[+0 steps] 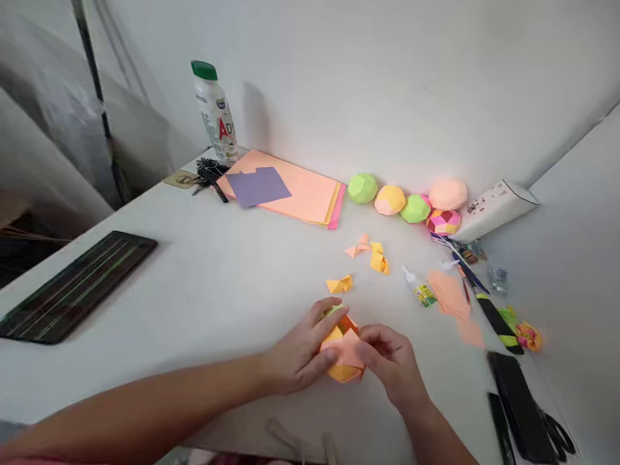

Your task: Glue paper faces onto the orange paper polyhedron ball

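Observation:
A folded paper ball (343, 371) in yellow, peach, orange and green sits between my two hands near the front of the table, with an opening in its top. My left hand (303, 352) wraps around its left side, thumb at the front and fingers over the top. On the right side, my right hand (390, 361) pinches the ball's edge between thumb and fingers. Just beyond lie a small yellow folded paper piece (340, 284), another yellow piece (379, 258) and a peach folded piece (358, 247).
Finished paper balls (362, 188) line the wall. A glue bottle (420, 289) and peach paper squares (448, 294) lie to the right, beyond them a black phone (522, 407). Coloured sheets (295, 187), keys (210, 174), a white bottle (216, 113) and a dark tablet (77, 284) are leftward.

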The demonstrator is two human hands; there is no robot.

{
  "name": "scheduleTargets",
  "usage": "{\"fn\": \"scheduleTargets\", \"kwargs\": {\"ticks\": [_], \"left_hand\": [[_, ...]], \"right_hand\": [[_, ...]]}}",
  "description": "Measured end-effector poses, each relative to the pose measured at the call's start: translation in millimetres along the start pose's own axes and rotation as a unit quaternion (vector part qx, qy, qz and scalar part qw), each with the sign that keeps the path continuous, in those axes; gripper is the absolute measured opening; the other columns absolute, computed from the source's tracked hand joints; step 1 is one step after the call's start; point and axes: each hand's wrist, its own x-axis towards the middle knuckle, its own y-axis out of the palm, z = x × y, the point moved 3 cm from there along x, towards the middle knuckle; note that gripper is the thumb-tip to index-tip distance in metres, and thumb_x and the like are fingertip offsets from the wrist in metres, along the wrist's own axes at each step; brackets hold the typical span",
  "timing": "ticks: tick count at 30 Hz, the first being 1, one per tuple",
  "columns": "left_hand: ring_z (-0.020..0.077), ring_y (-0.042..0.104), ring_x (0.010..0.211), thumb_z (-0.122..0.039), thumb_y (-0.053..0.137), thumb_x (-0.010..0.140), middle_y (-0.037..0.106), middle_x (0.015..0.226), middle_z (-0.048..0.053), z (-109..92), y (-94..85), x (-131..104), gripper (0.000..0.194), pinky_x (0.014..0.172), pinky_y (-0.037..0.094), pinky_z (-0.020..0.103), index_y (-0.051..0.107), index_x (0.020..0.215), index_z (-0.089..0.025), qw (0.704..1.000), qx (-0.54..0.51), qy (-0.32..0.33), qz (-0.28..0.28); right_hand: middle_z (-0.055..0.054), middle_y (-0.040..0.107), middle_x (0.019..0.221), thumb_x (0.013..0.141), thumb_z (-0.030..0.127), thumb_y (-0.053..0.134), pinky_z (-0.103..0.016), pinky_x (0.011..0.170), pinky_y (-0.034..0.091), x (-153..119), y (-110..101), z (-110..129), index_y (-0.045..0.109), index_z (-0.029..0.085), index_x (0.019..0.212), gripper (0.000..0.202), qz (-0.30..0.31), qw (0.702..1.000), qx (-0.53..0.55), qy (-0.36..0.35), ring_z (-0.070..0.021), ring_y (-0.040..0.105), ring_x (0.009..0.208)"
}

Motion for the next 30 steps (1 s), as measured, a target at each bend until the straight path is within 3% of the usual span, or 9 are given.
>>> {"fn": "scheduleTargets", "kwargs": {"ticks": [8,24,30], "left_hand": [[0.0313,0.028,0.130,-0.052,0.022,0.095,0.021,0.140,0.017,-2.5,-1.4,-0.6,0.059,0.103,0.038,0.051,0.009,0.147,-0.027,1.000,0.023,-0.017,-0.009],[0.0300,0.033,0.127,-0.048,0.025,0.096,0.023,0.139,0.017,-1.1,-0.7,-2.6,0.056,0.101,0.040,0.050,0.014,0.145,-0.026,0.999,0.047,-0.019,-0.015],[0.0301,0.035,0.126,-0.048,0.028,0.095,0.028,0.136,0.018,-5.6,-2.6,0.2,0.050,0.099,0.042,0.048,0.028,0.137,-0.020,0.998,0.060,-0.027,-0.014]], "right_hand": [[0.000,0.060,0.066,0.074,0.035,0.071,-0.024,0.057,0.044,-1.3,2.7,-2.7,0.063,0.016,0.066,0.022,-0.021,0.999,0.023,0.017,-0.0117,0.052,0.061],[0.000,0.056,0.068,0.078,0.035,0.068,-0.025,0.057,0.043,-1.6,5.3,-0.5,0.060,0.017,0.068,0.022,0.012,0.999,0.021,0.028,-0.0122,0.051,0.062],[0.001,0.052,0.068,0.079,0.033,0.067,-0.024,0.059,0.040,-0.5,5.7,3.8,0.059,0.017,0.068,0.020,0.036,0.999,0.010,0.003,-0.0123,0.047,0.064]]}}
